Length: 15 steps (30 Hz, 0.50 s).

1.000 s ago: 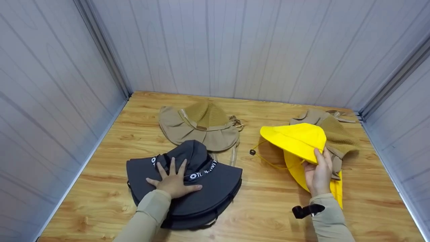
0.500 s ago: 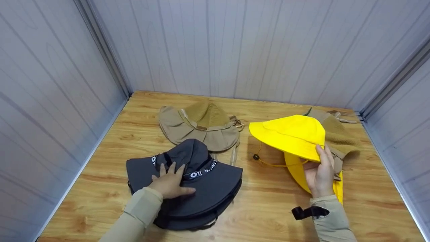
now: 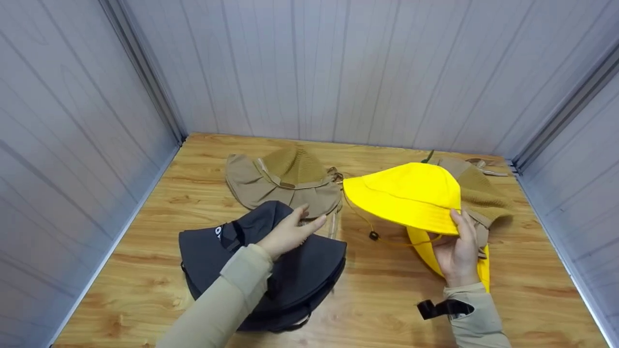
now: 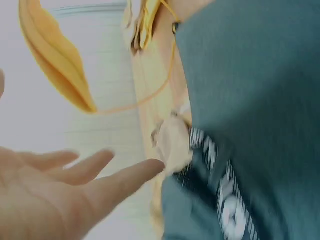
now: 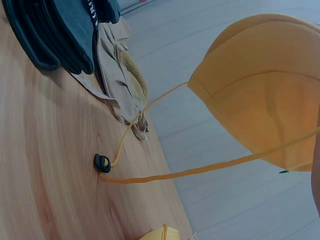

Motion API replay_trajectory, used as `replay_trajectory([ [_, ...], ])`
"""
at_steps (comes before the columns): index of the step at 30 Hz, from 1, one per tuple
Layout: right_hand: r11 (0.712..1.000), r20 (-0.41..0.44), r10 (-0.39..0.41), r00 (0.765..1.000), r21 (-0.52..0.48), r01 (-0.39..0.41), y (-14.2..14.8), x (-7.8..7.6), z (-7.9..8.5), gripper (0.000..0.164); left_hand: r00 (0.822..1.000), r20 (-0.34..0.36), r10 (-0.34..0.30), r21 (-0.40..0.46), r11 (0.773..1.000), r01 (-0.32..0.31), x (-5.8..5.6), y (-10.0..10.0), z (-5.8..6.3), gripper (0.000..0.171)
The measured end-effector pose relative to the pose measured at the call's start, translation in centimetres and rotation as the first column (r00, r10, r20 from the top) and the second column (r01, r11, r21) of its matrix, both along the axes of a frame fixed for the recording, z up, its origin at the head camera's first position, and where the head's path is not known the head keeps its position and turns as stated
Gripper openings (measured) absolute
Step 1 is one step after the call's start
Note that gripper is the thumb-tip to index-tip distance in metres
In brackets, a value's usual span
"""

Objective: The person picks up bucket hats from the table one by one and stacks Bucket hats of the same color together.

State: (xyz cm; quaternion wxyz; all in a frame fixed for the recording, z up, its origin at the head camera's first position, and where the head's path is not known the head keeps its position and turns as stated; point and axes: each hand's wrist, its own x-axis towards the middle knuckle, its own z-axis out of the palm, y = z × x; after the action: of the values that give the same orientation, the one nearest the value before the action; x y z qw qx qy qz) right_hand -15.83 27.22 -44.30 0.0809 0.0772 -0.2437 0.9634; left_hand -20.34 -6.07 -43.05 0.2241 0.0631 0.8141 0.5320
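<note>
A yellow bucket hat (image 3: 406, 198) hangs above the table, its brim pinched between the thumb and fingers of my right hand (image 3: 459, 253). Its chin cord and black cord stopper (image 5: 102, 163) dangle below. My left hand (image 3: 287, 234) is over the dark grey wide-brimmed hats (image 3: 208, 256), its fingers extended toward the yellow hat and holding nothing. In the left wrist view the yellow hat's brim tip (image 4: 57, 60) is apart from those fingers. The dark hats lie stacked, with a lettered band on the top one.
Behind the dark hats lies a tan hat (image 3: 295, 181) with a pleated brim. Another tan hat (image 3: 483, 193) is at the back right, partly over a second yellow hat (image 3: 420, 246). Pale panel walls (image 3: 319, 72) enclose the wooden table (image 3: 382, 299) at the back and sides.
My left hand has lifted off the dark hats and moved right, toward the yellow hat. My right hand has raised and turned the yellow hat, whose brim now reaches farther left.
</note>
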Motion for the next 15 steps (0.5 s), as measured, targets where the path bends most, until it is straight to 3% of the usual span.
replay_trajectory([
  [3, 0.999, -0.023, 0.051, 0.998, 0.015, -0.05, -0.3, 0.3, 0.0, 0.024, 0.992, 0.094, 0.089, 0.128, 0.987, -0.101, -0.9, 1.2, -0.5, 0.091],
  [7, 0.993, -0.04, 0.112, 0.993, 0.047, -0.11, -0.8, 0.5, -0.1, 0.029, 0.964, 0.203, 0.169, 0.253, 0.942, -0.219, -2.3, 2.4, -0.7, 0.09],
  [10, 0.986, -0.037, 0.158, 0.987, 0.059, -0.156, -1.2, 0.6, -0.1, 0.03, 0.957, 0.244, 0.16, 0.305, 0.924, -0.232, -3.4, 3.2, -0.4, 0.09],
  [15, 0.969, -0.05, 0.243, 0.969, 0.062, -0.24, -1.4, 0.6, -0.3, 0.031, 0.955, 0.264, 0.135, 0.313, 0.925, -0.217, -4.7, 3.9, 0.5, 0.093],
])
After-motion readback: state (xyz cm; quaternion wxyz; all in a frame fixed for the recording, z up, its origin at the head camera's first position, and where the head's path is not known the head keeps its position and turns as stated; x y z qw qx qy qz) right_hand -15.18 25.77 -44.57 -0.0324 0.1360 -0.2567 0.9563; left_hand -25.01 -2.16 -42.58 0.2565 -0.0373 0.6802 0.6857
